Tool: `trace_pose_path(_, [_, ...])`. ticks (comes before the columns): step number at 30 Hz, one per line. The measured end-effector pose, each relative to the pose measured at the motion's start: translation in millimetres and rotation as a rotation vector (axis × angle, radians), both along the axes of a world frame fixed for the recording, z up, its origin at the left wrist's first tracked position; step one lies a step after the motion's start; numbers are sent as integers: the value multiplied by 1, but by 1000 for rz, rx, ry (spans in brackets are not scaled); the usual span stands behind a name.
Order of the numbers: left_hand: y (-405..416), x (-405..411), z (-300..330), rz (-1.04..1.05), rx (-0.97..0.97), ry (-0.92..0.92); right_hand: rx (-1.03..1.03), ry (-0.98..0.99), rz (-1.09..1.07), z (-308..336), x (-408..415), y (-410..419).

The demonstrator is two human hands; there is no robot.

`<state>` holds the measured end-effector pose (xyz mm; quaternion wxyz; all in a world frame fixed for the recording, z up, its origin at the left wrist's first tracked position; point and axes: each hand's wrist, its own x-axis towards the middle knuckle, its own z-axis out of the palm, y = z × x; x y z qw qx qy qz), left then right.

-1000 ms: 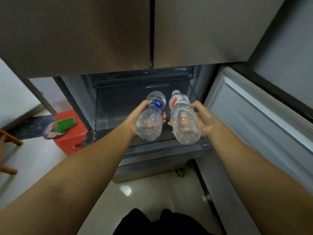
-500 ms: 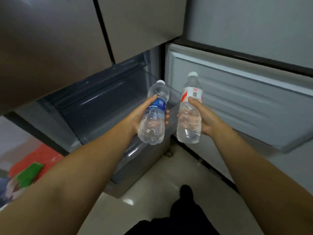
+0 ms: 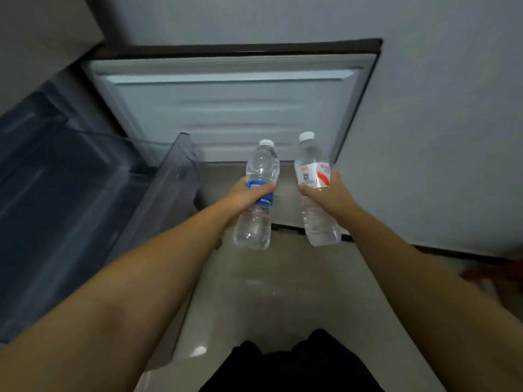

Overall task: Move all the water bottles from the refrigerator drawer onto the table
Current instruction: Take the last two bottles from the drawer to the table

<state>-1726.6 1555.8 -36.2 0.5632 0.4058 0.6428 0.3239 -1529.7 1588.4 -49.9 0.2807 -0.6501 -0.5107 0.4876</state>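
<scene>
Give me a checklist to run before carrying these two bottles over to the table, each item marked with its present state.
1. Left hand wrapped firmly around the blue-label bottle: ok.
2. Right hand wrapped firmly around the red-label bottle: ok.
3. Both white caps on: ok.
4. Bottles clear of the refrigerator drawer, which stands open at the left: ok.
5. Floor ahead free of obstacles: ok for the part in view.
6. Table location and landing space: cannot tell, no table in view.
</scene>
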Motion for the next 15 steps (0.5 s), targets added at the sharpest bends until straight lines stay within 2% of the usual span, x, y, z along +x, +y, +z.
trace_pose_path(5, [20,79,-29,-154,13,177,-22,-225,-128,-23,82,-20])
trace_pose_path(9, [29,142,-59,-223,-51,262,-114,-228,-279,-52,158,-41])
trace_pose_path(15, [42,229,-79,-376,-26,352,-205,-204,-366,-90,244,-60])
